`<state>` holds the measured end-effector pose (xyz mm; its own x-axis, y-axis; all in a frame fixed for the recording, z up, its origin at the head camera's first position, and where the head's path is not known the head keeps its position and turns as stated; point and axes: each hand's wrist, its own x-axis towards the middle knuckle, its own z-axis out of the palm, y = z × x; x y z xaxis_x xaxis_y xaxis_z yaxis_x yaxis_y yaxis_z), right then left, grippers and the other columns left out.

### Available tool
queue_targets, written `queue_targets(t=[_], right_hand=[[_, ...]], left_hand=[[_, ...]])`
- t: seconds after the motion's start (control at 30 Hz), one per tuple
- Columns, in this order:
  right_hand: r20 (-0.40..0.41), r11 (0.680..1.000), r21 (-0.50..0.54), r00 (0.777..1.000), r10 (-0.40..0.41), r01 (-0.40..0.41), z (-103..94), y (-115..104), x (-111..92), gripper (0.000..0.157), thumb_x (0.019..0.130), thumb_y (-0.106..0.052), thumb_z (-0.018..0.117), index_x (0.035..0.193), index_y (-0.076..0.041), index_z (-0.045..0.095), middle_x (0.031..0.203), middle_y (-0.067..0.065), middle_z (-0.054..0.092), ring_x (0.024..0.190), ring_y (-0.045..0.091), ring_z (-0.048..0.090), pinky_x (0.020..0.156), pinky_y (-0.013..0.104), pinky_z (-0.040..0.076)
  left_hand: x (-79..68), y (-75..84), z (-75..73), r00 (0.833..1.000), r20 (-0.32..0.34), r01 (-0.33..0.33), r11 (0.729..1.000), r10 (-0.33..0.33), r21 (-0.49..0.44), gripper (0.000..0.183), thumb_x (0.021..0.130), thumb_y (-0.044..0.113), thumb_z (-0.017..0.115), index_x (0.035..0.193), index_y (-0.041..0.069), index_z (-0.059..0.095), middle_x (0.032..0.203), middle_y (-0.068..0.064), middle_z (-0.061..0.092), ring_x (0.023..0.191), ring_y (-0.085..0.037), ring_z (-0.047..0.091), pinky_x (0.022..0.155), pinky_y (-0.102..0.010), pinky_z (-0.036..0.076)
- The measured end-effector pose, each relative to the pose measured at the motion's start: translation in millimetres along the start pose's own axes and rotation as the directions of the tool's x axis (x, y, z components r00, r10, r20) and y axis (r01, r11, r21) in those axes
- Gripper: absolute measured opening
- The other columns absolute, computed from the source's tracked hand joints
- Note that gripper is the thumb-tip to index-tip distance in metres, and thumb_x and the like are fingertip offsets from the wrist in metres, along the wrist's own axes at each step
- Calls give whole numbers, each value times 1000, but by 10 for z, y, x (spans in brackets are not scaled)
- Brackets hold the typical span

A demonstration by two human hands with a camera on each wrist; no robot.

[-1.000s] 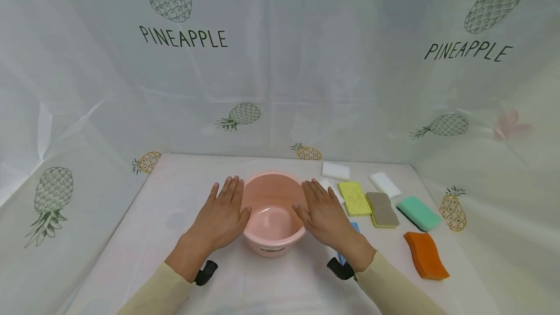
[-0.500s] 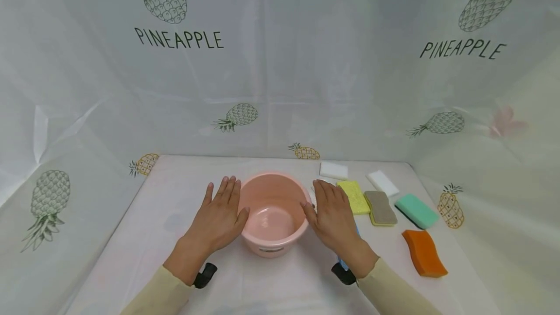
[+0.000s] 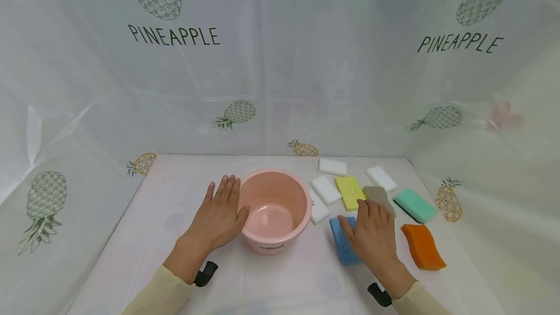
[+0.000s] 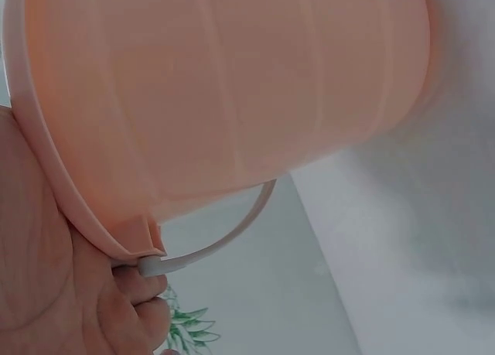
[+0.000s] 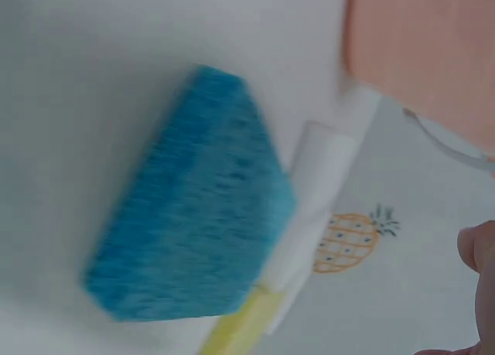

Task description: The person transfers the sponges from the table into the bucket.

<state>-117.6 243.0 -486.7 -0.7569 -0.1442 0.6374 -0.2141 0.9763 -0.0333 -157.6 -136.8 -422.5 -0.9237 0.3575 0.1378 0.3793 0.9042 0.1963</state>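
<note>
A pink bucket (image 3: 273,186) stands upright on the table. My left hand (image 3: 216,218) rests against its left rim with straight fingers. The left wrist view shows the palm at the bucket's outer rim, beside the joint of a pale handle (image 4: 232,235). My right hand (image 3: 374,235) hovers over the right edge of a blue sponge (image 3: 342,242), its fingers loosely bent and holding nothing. That sponge (image 5: 201,208) lies below the hand in the right wrist view; only the thumb and a bit of hand show at the right edge. A grey-and-yellow sponge (image 3: 379,195) is partly hidden behind the right fingertips.
Right of the bucket lie several white sponges (image 3: 325,189), a yellow sponge (image 3: 350,192), a green sponge (image 3: 415,204) and an orange sponge (image 3: 423,247). A pineapple-print sheet (image 3: 306,62) hangs behind the table (image 3: 175,183).
My right hand has left the bucket's right rim and moved right, over the blue sponge. This uncovers the white sponges beside the bucket. My left hand has stayed at the rim.
</note>
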Motion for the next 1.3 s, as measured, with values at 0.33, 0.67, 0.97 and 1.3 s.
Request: queue_targets(t=[0.33, 0.67, 0.97, 1.3], right_hand=[[316, 992, -126, 947, 54, -15, 76, -16, -504, 94, 76, -68, 83, 120, 11, 57, 112, 28, 61, 102, 44, 56, 85, 58, 49], [390, 984, -152, 920, -28, 94, 50, 334, -563, 99, 70, -63, 90, 127, 11, 56, 119, 26, 60, 113, 44, 54, 95, 61, 45], [414, 979, -179, 910, -10, 92, 9, 563, -476, 101, 74, -62, 87, 131, 14, 53, 126, 29, 57, 118, 47, 52, 98, 64, 44], [442, 976, -203, 897, 23, 75, 82, 635, -507, 91, 81, -69, 76, 120, 11, 55, 106, 24, 55, 103, 41, 51, 82, 55, 40]], left_hand=[[10, -32, -19, 1000, 2, 8, 1000, -8, -18, 75, 109, 42, 46, 161, -9, 30, 169, -27, 30, 161, -42, 24, 130, -63, 16], [16, -55, 30, 1000, 4, 10, 999, -9, -32, 77, 110, 44, 46, 163, -8, 27, 171, -26, 27, 161, -41, 21, 131, -62, 15], [-4, -42, 4, 1000, 17, 23, 999, -22, -37, 77, 110, 43, 46, 163, -8, 26, 171, -25, 26, 162, -41, 20, 131, -61, 15], [-1, -18, 14, 999, 31, 11, 998, -9, -55, 77, 110, 45, 44, 164, -7, 25, 172, -25, 26, 162, -40, 19, 132, -59, 15]])
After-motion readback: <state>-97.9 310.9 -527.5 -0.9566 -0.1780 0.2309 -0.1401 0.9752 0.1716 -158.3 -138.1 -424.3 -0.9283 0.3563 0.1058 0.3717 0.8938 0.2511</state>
